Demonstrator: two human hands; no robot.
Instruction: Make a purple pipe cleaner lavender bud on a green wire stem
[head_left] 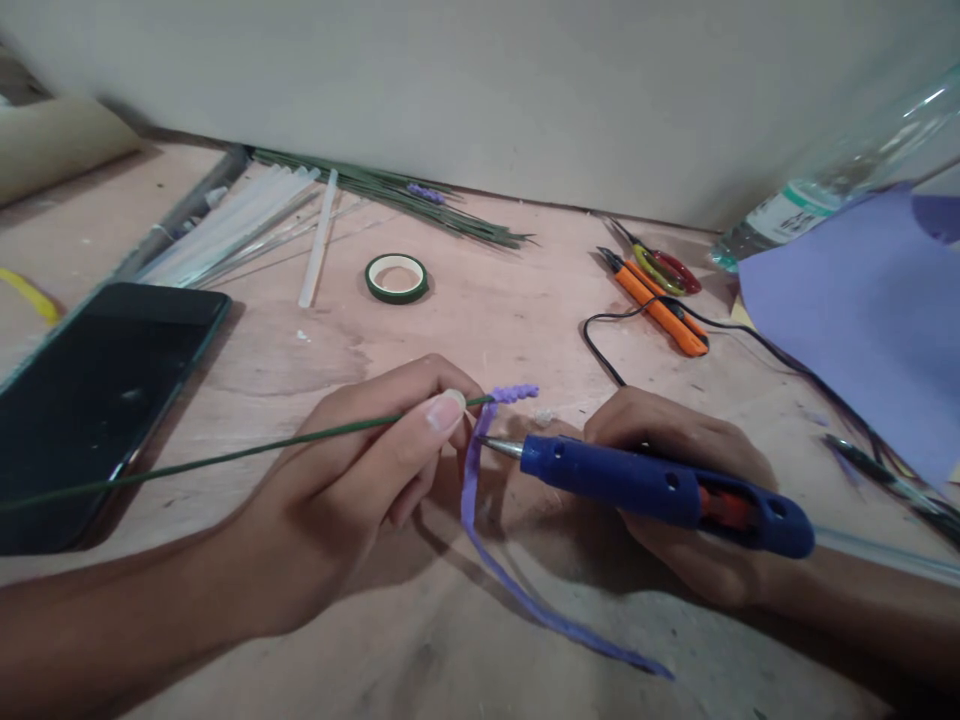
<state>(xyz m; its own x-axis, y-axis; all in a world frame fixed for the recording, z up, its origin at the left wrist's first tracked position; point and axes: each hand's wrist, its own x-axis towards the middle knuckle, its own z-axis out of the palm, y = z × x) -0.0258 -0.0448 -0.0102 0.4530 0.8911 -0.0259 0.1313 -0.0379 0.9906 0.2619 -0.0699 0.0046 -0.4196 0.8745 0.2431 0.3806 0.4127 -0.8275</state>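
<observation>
Between thumb and fingers, my left hand pinches a thin green stem, which runs off to the left over the phone. Purple material is wound in small bumps round the stem's right end, and from there a long purple strip hangs down and curves to the right. My right hand is closed round a blue glue gun. Its metal nozzle points left and meets, or nearly meets, the upper part of the strip. A clear glue stick sticks out of the gun's back end.
A black phone lies at left. Behind are white glue sticks, green stems and a green tape roll. An orange cutter, scissors, a plastic bottle, purple sheets and a black cord occupy the right.
</observation>
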